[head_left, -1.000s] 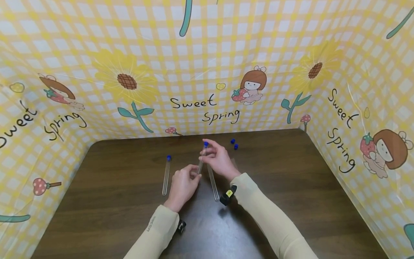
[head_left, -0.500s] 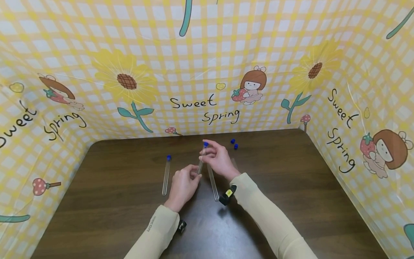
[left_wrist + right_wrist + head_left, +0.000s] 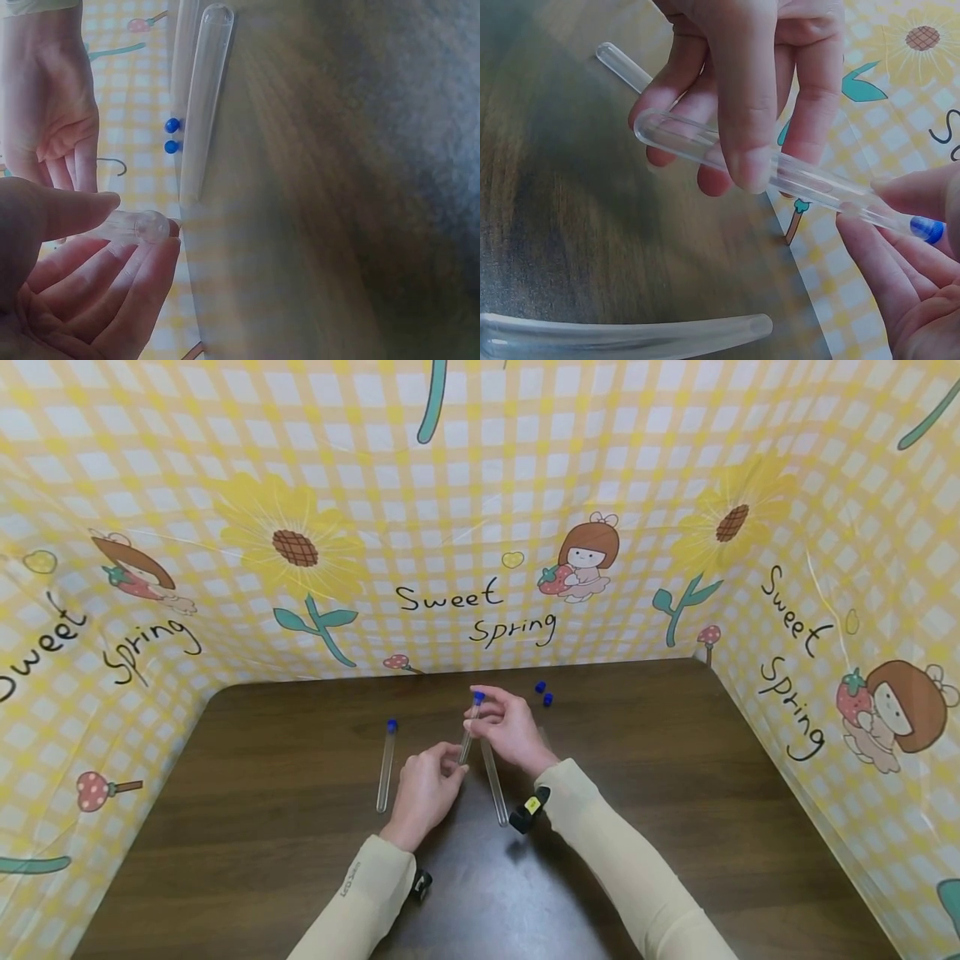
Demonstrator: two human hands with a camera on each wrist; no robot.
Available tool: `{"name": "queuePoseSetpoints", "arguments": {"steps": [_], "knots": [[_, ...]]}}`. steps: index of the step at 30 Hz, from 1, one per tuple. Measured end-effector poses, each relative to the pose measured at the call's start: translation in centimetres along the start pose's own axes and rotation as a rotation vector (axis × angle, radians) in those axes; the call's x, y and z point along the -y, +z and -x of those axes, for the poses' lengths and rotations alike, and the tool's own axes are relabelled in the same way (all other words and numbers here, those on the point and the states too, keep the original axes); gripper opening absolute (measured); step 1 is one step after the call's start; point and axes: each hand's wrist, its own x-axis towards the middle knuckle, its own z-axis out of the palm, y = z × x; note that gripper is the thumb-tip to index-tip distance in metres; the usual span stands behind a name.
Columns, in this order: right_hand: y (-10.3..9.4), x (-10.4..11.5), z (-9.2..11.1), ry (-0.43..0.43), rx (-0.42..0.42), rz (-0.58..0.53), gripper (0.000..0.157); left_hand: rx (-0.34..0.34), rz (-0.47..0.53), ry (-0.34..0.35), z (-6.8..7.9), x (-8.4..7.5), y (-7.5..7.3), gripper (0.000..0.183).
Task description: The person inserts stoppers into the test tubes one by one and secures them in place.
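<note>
Both hands hold one clear test tube above the table, tilted, with a blue cap on its far end. My left hand pinches the rounded lower part between thumb and fingers. Near the capped end, my right hand grips the tube, its index finger touching the cap's top in the head view. A second test tube, also blue-capped, lies left of my left hand. Between the forearms lies an uncapped tube, its upper end partly hidden by the right hand.
Two loose blue caps sit near the table's back edge, beyond the right hand. Another clear tube lies beside the uncapped one, mostly hidden by the right wrist in the head view. Yellow checked cloth walls the dark wooden table at back and sides.
</note>
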Motion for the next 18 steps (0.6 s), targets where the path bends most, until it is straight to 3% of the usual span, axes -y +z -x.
{"name": "queuePoseSetpoints", "arguments": {"steps": [18], "knots": [[0.04, -0.01, -0.37, 0.016, 0.044, -0.030, 0.062, 0.002, -0.003, -0.027, -0.14, -0.21, -0.07, 0.019]]}}
